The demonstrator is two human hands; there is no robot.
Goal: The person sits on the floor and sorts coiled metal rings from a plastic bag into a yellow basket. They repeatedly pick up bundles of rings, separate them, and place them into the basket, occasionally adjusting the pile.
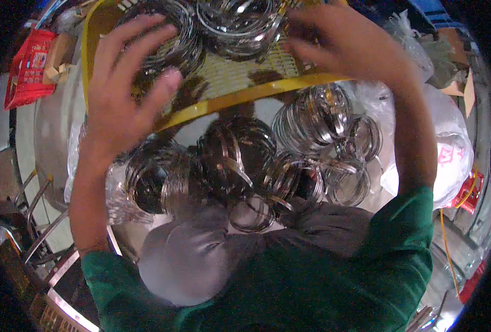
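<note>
A yellow basket [223, 104] with a woven-looking floor spans the top of the head view. Bundles of thin, shiny metal rings [239, 34] lie inside it. My left hand [121, 91] hovers over the basket's left side, fingers spread and nothing held, in front of a darker ring bundle [186, 47]. Over the right side is my right hand [334, 41], somewhat blurred, its fingers apart beside the middle bundle. Whether those fingertips touch the rings cannot be made out. Between the basket and my legs sit several more ring bundles [312, 119], some upright, some tilted.
White plastic bags [444, 149] bulge beside my right arm. A red packet [30, 69] and a cardboard box [62, 55] stand at the far left. Metal tube legs [35, 216] rise at the left, and an orange cord [449, 252] hangs at the right.
</note>
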